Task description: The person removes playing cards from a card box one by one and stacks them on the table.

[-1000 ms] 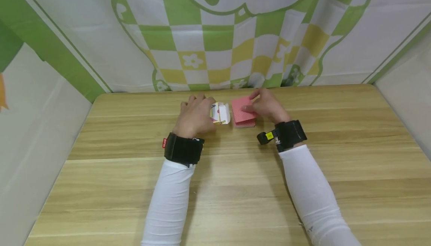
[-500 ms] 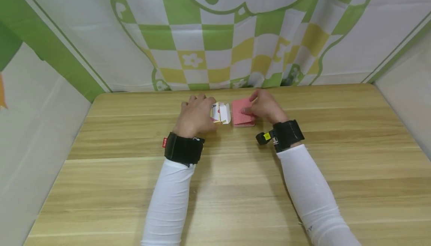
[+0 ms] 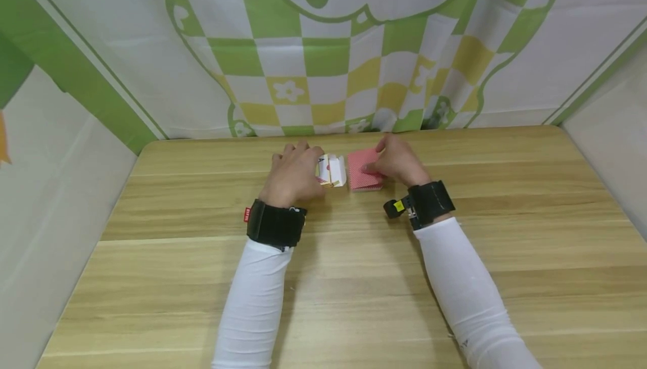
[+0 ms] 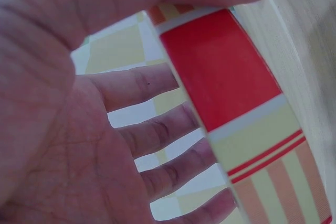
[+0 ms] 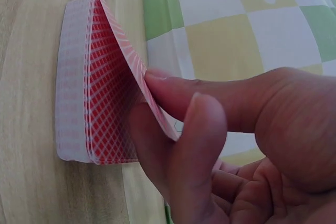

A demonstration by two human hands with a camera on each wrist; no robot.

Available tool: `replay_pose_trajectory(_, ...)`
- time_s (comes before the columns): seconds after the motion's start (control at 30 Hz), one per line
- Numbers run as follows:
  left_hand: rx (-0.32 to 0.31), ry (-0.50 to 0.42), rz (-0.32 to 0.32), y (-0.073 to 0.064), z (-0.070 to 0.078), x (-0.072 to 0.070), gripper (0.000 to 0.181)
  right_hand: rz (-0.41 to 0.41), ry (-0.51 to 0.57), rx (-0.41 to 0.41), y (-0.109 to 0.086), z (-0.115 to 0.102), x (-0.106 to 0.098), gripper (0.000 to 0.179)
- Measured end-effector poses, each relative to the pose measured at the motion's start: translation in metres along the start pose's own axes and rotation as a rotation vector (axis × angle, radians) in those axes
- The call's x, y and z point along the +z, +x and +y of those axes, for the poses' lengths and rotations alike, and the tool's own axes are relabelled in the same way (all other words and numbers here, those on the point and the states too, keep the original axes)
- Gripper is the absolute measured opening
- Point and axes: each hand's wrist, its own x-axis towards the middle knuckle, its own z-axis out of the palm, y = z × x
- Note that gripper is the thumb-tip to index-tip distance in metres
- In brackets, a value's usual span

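My left hand (image 3: pixel 293 175) grips a small card box (image 3: pixel 332 171) by its sides, thumb on the near side and fingers on the far side. The box's flap end faces right, and its red and striped side (image 4: pixel 226 72) fills much of the left wrist view. Just right of it, a deck of red-backed playing cards (image 5: pixel 73 82) lies on the table. Between thumb and fingers my right hand (image 3: pixel 401 159) pinches a playing card (image 5: pixel 131 59) at its right part. That card is tilted up from the deck, its left edge against the top of the stack.
The wooden table (image 3: pixel 343 285) ends at the back against a green, white and yellow checked curtain (image 3: pixel 328 54). A black wrist strap with a small camera (image 3: pixel 393 208) sits on the right wrist, and another strap (image 3: pixel 275 223) on the left.
My right hand has shifted slightly left, bringing the pinched card from a skewed position into line over the deck. My left hand and the box have stayed in place.
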Motion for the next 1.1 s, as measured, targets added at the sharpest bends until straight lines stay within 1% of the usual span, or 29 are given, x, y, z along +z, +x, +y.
replay_pose_trajectory(0.2,0.0,0.005,-0.004,-0.0007,0.0001,-0.0004,0.058,0.032,-0.059,-0.019,-0.0001,0.0005,0.0,0.063)
replay_pose_trajectory(0.43,-0.001,0.001,-0.004,-0.0008,-0.0005,0.0002,0.056,0.039,-0.1,-0.035,0.0004,0.002,0.0,0.062)
replay_pose_trajectory(0.6,0.001,0.003,-0.005,-0.0009,0.0,0.0,0.054,0.027,-0.121,-0.018,0.0009,0.0009,-0.0001,0.064)
replay_pose_trajectory(0.77,-0.001,0.007,-0.006,-0.0008,0.0002,-0.0008,0.056,0.024,-0.141,-0.008,0.0019,0.0001,0.0003,0.066)
replay_pose_trajectory(0.87,-0.002,0.007,-0.003,-0.0005,0.0004,-0.001,0.058,0.038,-0.155,-0.011,0.003,0.0003,0.0012,0.065)
replay_pose_trajectory(1.1,-0.004,0.011,-0.012,-0.0007,0.0002,-0.0009,0.054,0.065,-0.196,-0.012,0.0022,0.0,0.0021,0.067)
